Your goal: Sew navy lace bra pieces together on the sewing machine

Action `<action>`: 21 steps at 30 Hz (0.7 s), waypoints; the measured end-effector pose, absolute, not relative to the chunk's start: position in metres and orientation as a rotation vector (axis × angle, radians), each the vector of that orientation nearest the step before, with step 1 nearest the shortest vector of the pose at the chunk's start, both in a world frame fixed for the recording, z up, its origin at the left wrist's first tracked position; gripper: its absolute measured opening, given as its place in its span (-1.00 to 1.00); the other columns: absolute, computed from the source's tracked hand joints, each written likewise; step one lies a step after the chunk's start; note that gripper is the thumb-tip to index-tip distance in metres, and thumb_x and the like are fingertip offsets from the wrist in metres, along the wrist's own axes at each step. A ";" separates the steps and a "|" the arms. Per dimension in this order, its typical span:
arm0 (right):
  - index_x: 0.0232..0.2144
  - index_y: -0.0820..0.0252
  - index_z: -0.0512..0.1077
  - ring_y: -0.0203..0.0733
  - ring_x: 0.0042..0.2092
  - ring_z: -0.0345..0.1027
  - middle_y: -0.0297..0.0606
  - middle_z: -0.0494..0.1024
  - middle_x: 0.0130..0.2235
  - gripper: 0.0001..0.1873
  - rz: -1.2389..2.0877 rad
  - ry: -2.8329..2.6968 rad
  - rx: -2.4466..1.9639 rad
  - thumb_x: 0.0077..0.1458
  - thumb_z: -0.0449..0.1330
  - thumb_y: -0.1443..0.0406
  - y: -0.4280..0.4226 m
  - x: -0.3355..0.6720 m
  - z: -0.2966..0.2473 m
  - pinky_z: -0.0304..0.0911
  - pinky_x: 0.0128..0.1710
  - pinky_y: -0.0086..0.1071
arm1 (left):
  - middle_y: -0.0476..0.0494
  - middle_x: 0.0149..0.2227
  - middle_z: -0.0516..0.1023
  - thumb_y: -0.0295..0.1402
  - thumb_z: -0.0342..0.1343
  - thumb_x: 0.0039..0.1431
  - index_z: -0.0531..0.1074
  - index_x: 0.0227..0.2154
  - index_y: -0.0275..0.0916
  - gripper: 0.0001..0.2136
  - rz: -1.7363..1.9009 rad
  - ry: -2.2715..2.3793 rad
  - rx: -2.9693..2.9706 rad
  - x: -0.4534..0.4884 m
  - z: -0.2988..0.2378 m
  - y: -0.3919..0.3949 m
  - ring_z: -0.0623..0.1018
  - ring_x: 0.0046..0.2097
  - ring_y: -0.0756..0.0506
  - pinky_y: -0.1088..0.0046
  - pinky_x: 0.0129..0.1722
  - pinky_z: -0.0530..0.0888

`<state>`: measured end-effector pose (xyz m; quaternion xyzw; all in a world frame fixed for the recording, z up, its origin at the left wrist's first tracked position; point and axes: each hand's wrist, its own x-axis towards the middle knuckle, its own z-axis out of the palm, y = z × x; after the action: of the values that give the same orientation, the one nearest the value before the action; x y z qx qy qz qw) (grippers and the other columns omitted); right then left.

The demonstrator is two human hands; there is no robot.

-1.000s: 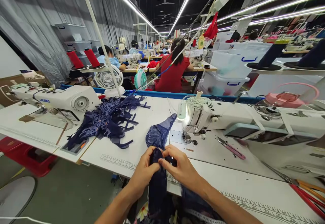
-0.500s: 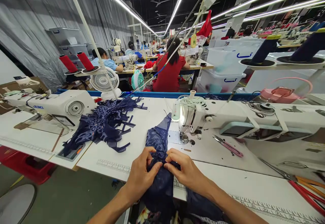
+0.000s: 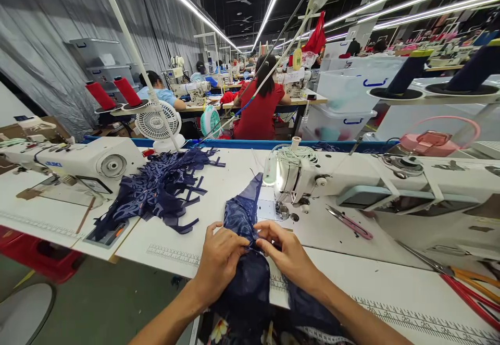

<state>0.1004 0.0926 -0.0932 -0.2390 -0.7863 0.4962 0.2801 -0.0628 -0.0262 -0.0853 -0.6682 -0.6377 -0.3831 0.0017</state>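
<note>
My left hand (image 3: 219, 259) and my right hand (image 3: 287, 254) both pinch a navy lace garment piece (image 3: 242, 214) at the near edge of the white sewing table (image 3: 351, 277). The fabric runs from my lap up across the table toward the needle of the white sewing machine (image 3: 304, 178). My fingertips almost meet over the fabric's middle. Both hands are closed on the cloth.
A pile of navy lace pieces (image 3: 160, 188) lies to the left, beside a second sewing machine (image 3: 78, 160). Pink-handled snips (image 3: 349, 222) lie right of the needle, red-handled scissors (image 3: 464, 282) at far right. A small fan (image 3: 158, 123) and other workers sit beyond.
My hands have slid the navy fabric forward along the table, closer to the sewing machine needle.
</note>
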 end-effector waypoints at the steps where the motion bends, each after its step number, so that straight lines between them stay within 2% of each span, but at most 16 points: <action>1: -0.09 0.14 0.40 -0.23 -0.35 0.36 -0.31 0.49 -0.35 -0.73 1.377 -2.059 -0.685 0.16 0.17 0.21 0.094 0.099 -0.096 0.27 -0.37 -0.37 | 0.03 -0.38 0.55 -0.51 0.01 0.26 0.47 -0.25 -0.14 -0.83 -1.187 -2.004 -2.090 -0.062 -0.084 -0.026 0.51 -0.33 0.00 0.10 0.17 0.18; 3: -0.09 0.15 0.42 -0.23 -0.35 0.37 -0.31 0.50 -0.36 -0.67 1.470 -1.995 -0.730 0.10 0.22 0.18 0.094 0.096 -0.098 0.27 -0.36 -0.36 | 0.03 -0.37 0.56 -0.47 0.06 0.25 0.48 -0.26 -0.13 -0.87 -1.186 -2.011 -2.074 -0.061 -0.081 -0.026 0.52 -0.32 0.00 0.09 0.19 0.14; 7: -0.33 0.19 0.52 -0.24 -0.35 0.35 -0.30 0.50 -0.40 -0.78 1.584 -1.985 -0.735 0.04 0.24 0.16 0.092 0.092 -0.089 0.23 -0.36 -0.38 | 0.07 -0.39 0.55 -0.46 0.11 0.23 0.47 -0.25 -0.12 -0.89 -1.225 -2.029 -2.049 -0.062 -0.079 -0.025 0.52 -0.32 0.00 0.10 0.21 0.10; 9: -0.39 0.19 0.52 -0.25 -0.37 0.32 -0.31 0.49 -0.42 -0.80 1.587 -1.989 -0.724 0.04 0.23 0.17 0.089 0.092 -0.083 0.20 -0.39 -0.40 | 0.07 -0.40 0.55 -0.45 0.11 0.23 0.48 -0.26 -0.11 -0.90 -1.235 -2.068 -2.037 -0.063 -0.079 -0.025 0.53 -0.30 -0.01 0.10 0.22 0.09; 15: -0.34 0.14 0.56 -0.25 -0.35 0.32 -0.30 0.49 -0.39 -0.83 1.502 -2.011 -0.627 0.08 0.20 0.22 0.086 0.094 -0.082 0.21 -0.41 -0.42 | 0.02 -0.31 0.60 -0.38 0.13 0.22 0.47 -0.31 -0.13 -0.97 -1.298 -2.191 -1.983 -0.066 -0.080 -0.023 0.55 -0.27 -0.05 0.07 0.21 0.11; 21: -0.30 0.12 0.57 -0.24 -0.34 0.36 -0.27 0.53 -0.38 -0.85 1.334 -2.064 -0.527 0.12 0.19 0.29 0.084 0.093 -0.081 0.24 -0.40 -0.40 | 0.02 -0.33 0.60 -0.40 0.13 0.21 0.47 -0.32 -0.14 -0.96 -1.317 -2.193 -1.970 -0.067 -0.078 -0.024 0.55 -0.28 -0.05 0.08 0.21 0.11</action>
<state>0.0934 0.0840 -0.0812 -0.1993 -0.7810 0.5048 0.3090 -0.0666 -0.0239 -0.0778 -0.6095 -0.6787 -0.4075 -0.0434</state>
